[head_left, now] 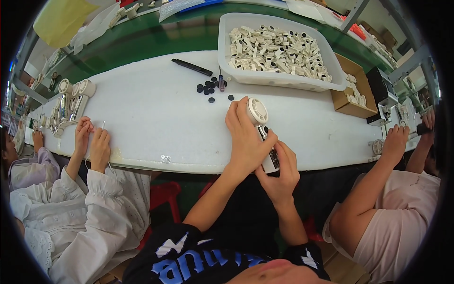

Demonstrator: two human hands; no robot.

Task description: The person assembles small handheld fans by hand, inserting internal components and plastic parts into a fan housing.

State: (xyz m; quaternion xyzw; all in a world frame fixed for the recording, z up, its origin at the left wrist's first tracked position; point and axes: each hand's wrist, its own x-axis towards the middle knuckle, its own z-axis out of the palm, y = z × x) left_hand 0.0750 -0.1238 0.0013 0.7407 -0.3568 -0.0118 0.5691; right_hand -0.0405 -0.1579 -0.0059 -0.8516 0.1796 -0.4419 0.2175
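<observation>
A white handheld fan (257,112) with a round slotted head and a partly dark, shiny handle is held over the table's front edge. My left hand (246,139) is closed around it from the left, its fingers along the head and its thumb across the handle. My right hand (282,176) grips the lower end of the handle from the right. Beyond my hands lie several small black discs (208,87), with a small screwdriver (221,83) among them. Farther off is a black pen-shaped tool (191,67).
A translucent tub (283,84) full of small white parts stands at the back right, beside a cardboard box (352,109) holding more. Several fans (80,97) stand far left. Co-workers' hands (98,144) are at the left, and another person's hand (396,142) at the right.
</observation>
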